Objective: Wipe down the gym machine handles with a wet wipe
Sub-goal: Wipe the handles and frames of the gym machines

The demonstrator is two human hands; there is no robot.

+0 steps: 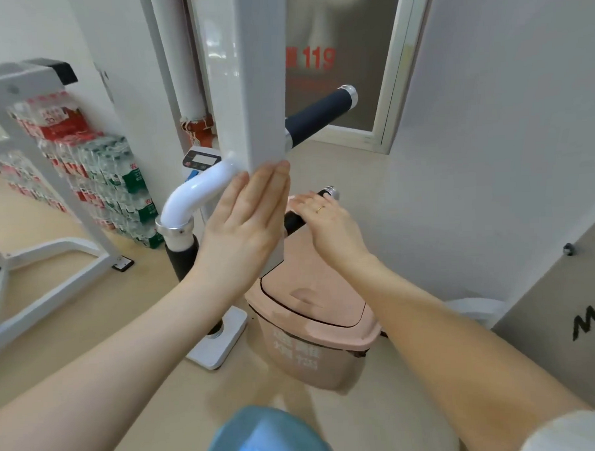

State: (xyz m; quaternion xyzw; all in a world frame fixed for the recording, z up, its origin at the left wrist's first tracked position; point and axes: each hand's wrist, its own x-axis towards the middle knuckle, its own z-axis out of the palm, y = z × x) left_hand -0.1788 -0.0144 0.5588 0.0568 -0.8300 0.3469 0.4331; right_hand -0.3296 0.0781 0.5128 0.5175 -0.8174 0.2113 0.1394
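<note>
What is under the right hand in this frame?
The right hand lies over a black handle with a chrome end cap showing past the fingertips. Whether a wipe sits beneath the palm is hidden.

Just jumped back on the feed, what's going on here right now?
A person is at a white gym machine. The left hand lies flat, fingers straight, against the white post. The right hand rests on a black handle above a pink bin. No wet wipe is plainly visible.
</note>
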